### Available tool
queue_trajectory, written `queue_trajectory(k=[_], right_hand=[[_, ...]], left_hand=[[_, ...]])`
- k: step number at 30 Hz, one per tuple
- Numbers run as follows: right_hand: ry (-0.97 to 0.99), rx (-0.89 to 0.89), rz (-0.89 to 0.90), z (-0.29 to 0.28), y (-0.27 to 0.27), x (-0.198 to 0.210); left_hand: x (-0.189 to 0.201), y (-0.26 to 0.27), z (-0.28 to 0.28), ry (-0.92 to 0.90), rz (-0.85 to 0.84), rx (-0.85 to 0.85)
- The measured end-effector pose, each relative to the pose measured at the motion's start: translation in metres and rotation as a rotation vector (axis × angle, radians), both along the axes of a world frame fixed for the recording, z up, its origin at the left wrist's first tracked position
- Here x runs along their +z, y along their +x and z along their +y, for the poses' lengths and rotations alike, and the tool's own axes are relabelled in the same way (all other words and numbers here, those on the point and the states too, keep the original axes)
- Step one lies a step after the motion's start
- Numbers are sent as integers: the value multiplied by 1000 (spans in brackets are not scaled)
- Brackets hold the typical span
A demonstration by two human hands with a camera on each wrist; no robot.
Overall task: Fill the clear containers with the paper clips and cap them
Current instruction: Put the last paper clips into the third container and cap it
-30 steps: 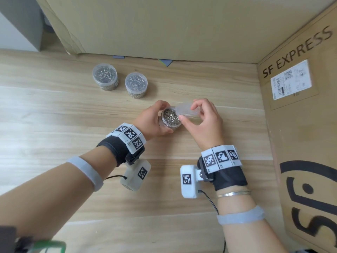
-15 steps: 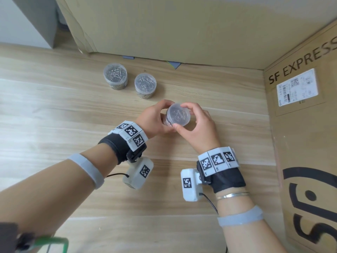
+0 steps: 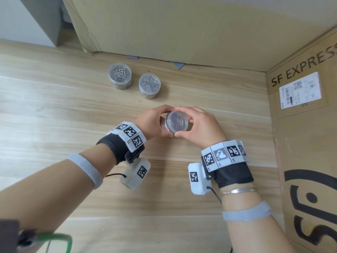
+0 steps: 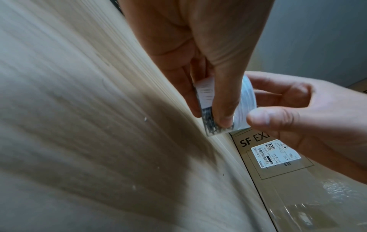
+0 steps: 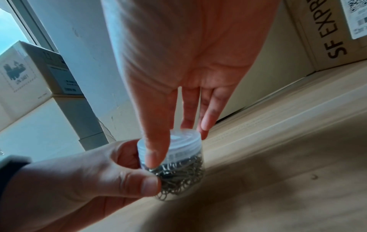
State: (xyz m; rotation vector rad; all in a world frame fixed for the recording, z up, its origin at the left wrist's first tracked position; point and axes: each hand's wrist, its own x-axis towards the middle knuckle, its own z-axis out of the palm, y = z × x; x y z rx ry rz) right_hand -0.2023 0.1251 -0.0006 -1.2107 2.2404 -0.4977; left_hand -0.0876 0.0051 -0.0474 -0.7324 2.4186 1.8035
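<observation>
From the head camera, my left hand (image 3: 153,123) wraps round the body of the clear container (image 3: 170,125) while my right hand (image 3: 200,128) curls thumb and fingers about the rim of its cap (image 3: 177,121). A second ago that cap was tilted off to the side and the paper clips lay open to view; half a second ago it was coming down over the mouth. Now it sits square on top, and I judge I am turning or pressing it home. The container is lifted a little over the wooden table (image 3: 54,110), between my two hands. Farther back stand two capped containers (image 3: 119,75) (image 3: 149,85), already full of clips, side by side near the cardboard wall (image 3: 164,30).

From my left wrist, my left thumb and fingers (image 4: 224,100) pinch the container's wall, its white label (image 4: 205,92) showing between them. My right hand (image 4: 298,113) comes in from the right, thumb and forefinger closed on the cap's edge (image 4: 247,95). The cardboard box (image 4: 278,172) with its shipping label stands behind.

From my right wrist, my forefinger (image 5: 157,141) lies down the cap's side (image 5: 184,141), the other fingers behind it. Silver paper clips (image 5: 182,174) fill the jar below. My left hand (image 5: 79,177) grips the body from the left.

With this one closed, I reckon it joins the other two.
</observation>
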Motion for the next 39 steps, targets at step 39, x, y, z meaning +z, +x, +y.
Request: queue_trajectory(k=[39], right_hand=[[164,-292,81,-30,12,15]], left_hand=[[5,-7,-8,-135,-4,103]])
